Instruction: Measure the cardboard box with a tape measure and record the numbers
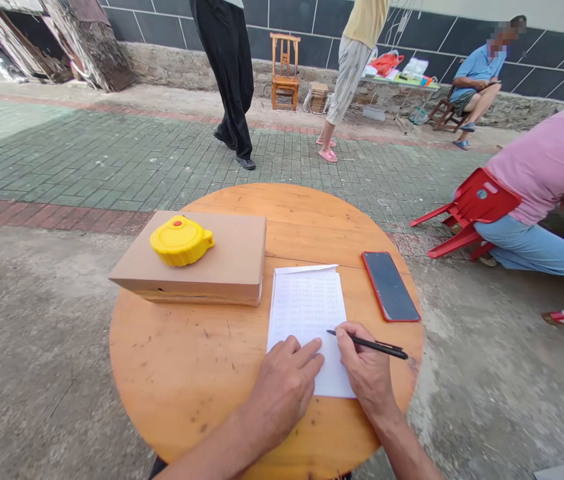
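Note:
A white notepad (307, 300) lies on the round wooden table (192, 373), its page covered with rows of small handwriting. Between the thumb and fingers of my right hand (368, 373) is a black pen (379, 345), its tip at the lower right part of the writing. My left hand (287, 380) rests flat on the lower left of the page, fingers stretched out and holding nothing. To the right of the pad lies a phone (391, 287) with a red edge and a dark screen.
A cardboard box (222, 267) with a yellow tape measure (181, 240) on top stands at the table's left. Beyond the table two people stand on the paving. Another sits by the wall, and one in pink bends over at right beside a red plastic chair (482, 197).

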`<action>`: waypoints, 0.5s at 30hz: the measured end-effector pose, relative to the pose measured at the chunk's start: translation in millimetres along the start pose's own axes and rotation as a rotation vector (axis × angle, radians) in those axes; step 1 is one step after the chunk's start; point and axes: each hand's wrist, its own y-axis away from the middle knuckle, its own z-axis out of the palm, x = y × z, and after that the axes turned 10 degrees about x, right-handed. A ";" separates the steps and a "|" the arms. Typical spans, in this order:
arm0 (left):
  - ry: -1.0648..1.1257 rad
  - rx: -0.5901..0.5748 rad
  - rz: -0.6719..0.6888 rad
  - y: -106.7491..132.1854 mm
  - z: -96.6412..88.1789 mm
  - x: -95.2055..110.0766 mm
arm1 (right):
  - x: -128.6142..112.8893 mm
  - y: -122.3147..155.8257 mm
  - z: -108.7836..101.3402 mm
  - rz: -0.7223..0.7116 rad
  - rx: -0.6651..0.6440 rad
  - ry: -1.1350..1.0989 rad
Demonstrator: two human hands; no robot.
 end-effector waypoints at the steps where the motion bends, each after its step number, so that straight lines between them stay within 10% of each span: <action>1: 0.001 -0.002 0.001 0.0 -0.2 0.1 | -0.3 -0.2 0.1 -0.009 0.000 0.006; 15: -0.006 0.002 0.012 0.0 -1.5 0.9 | -0.2 0.9 -0.9 0.028 0.004 0.008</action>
